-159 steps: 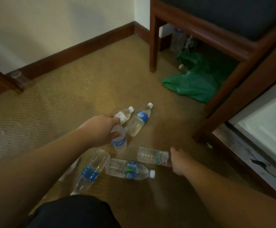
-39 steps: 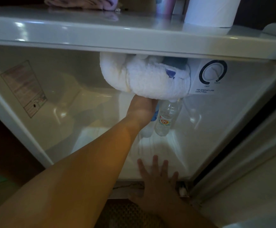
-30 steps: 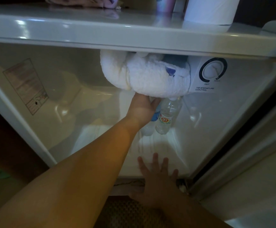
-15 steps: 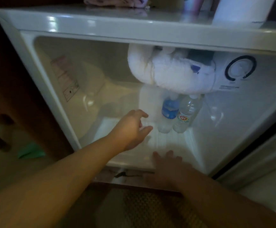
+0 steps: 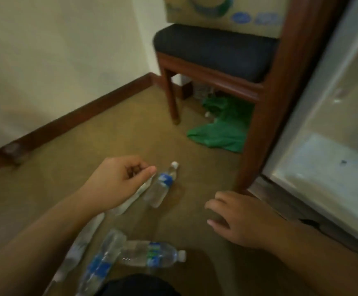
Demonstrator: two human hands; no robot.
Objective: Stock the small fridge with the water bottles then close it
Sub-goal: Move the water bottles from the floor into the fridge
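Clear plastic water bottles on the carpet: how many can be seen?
5. One with a blue label lies ahead; one partly under the left hand; three near the bottom edge. Others may be hidden.

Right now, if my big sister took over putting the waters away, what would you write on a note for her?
Left hand: loosely curled, empty, hovering over the carpet beside a clear plastic bottle with a blue label.
Right hand: open, empty, low over the carpet.
Bottles: a green-labelled clear bottle and a second blue-labelled bottle lie near the knees; two or so more lie blurred under the left arm.
Small white fridge: at the right edge, door open.
Left: put in the floor bottles, close the door.
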